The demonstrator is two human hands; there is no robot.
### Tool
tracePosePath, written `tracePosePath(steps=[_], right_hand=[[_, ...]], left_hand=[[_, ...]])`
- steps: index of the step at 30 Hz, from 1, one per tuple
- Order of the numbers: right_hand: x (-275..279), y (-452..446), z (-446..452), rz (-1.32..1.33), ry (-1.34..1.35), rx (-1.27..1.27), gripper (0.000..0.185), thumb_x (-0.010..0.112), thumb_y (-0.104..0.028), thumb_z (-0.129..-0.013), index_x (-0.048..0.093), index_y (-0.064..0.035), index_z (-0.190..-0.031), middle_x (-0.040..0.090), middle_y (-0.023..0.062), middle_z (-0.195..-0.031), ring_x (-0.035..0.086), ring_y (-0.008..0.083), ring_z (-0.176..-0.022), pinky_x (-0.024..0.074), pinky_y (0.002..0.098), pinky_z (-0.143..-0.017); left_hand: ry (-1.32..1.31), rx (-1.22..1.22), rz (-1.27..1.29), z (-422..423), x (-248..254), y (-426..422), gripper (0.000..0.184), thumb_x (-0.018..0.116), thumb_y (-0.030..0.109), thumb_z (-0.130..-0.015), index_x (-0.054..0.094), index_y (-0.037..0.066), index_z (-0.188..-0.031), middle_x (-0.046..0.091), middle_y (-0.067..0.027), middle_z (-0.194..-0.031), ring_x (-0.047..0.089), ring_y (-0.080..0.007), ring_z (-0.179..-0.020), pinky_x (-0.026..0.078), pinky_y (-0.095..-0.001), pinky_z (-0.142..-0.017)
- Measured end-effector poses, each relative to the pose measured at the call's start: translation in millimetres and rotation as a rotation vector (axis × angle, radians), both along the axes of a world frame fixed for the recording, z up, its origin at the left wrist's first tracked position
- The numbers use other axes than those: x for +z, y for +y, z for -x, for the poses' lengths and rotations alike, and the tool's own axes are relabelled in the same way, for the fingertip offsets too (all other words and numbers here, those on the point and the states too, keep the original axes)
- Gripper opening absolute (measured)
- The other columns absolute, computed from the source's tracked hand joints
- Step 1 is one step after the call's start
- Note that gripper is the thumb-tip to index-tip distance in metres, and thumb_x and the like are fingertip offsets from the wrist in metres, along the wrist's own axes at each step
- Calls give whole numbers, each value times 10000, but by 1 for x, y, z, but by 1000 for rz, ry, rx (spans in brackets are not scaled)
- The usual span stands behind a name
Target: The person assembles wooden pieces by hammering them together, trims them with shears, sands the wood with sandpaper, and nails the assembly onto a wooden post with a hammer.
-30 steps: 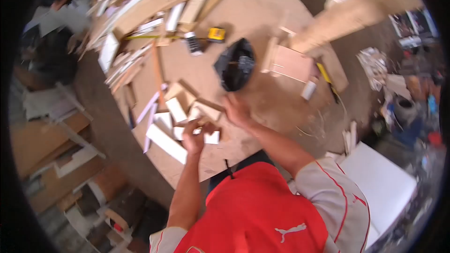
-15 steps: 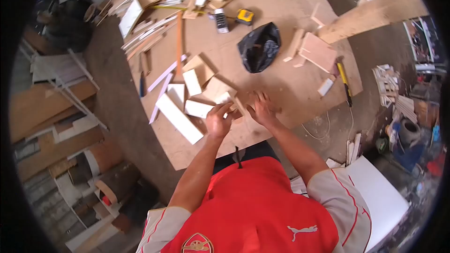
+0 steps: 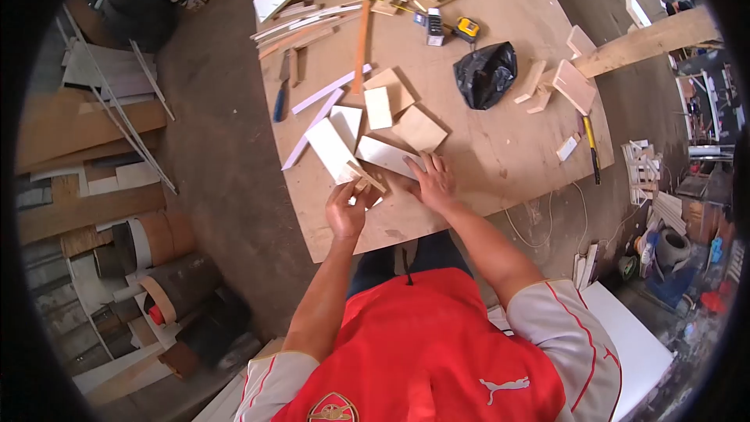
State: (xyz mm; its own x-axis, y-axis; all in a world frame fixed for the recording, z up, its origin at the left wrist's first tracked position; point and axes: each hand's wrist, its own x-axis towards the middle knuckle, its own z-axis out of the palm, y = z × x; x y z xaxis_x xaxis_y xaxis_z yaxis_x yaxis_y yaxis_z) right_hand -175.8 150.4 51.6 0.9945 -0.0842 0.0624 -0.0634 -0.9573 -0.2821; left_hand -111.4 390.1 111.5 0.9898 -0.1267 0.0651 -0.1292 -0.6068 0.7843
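Visibly, left hand [image 3: 345, 212] pinches one strip [image 3: 367, 177]; right hand [image 3: 436, 184], spread, touches one white block [image 3: 384, 155].

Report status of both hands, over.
Left hand holds small wooden strip. Right hand on white block. Long white board close beyond left hand.

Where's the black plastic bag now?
The black plastic bag lies on the brown wooden table, right of centre in the head view, just below the yellow tape measure.
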Motion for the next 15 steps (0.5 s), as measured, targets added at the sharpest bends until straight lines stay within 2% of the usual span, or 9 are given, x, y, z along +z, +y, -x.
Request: tracePosePath(steps=[2,3,6,7,10,11,13,15], right_hand=[[-29,7,-2,231,-14,47,554,668,-285,-986,557,-211,-1523,591,133,-1411,530,336,-1315,437,523,-1086],[-27,10,-3,178,102,-36,498,626,-244,-1007,590,-228,-1503,602,111,-1410,556,335,-1254,448,536,-1061],[-23,19,-11,124,137,-353,478,625,-247,-1013,597,-203,-1488,612,124,-1396,575,346,-1188,461,547,-1040],[-21,26,-16,79,172,-463,477,627,-322,-1021,600,-178,-1475,607,162,-1395,565,373,-1254,452,556,-1074],[2,71,-38,46,153,-279,536,649,-417,-1003,596,-155,-1467,578,202,-1427,522,401,-1348,447,562,-1099],[15,92,-49,-106,279,-204,659,681,-474,-967,526,-163,-1527,552,236,-1451,475,436,-1410,453,568,-1104],[24,140,-62,53,160,-139,746,731,-449,-925,463,-181,-1568,554,210,-1382,527,422,-1306,482,579,-1058],[23,167,-71,64,185,-99,835,764,-420,-897,392,-198,-1610,532,206,-1369,541,418,-1267,505,577,-1034]], left_hand=[[46,8,37,1,7,11,307,862,133,-826,815,38,-1114,768,-120,-974,726,-237,-798,575,-374,-719],[12,-9,27,1,6,19,304,866,148,-831,816,37,-1110,762,-118,-956,717,-224,-775,566,-368,-692],[-49,-24,38,-1,5,49,304,864,164,-841,816,35,-1113,754,-112,-933,710,-221,-757,560,-366,-675],[-55,-12,24,-1,6,58,304,864,165,-842,816,37,-1114,751,-110,-928,709,-219,-754,559,-364,-674],[-61,29,-7,-5,13,84,301,862,165,-844,817,43,-1115,747,-104,-918,707,-214,-748,558,-362,-675],[-48,46,-10,-5,17,91,299,862,164,-843,818,46,-1114,747,-103,-918,706,-212,-747,559,-362,-676],[-43,68,-1,-6,20,103,289,860,156,-840,822,58,-1110,751,-102,-925,712,-219,-748,563,-362,-680],[-97,63,20,-10,20,111,283,858,153,-838,823,59,-1103,756,-103,-933,718,-230,-748,566,-364,-683]])
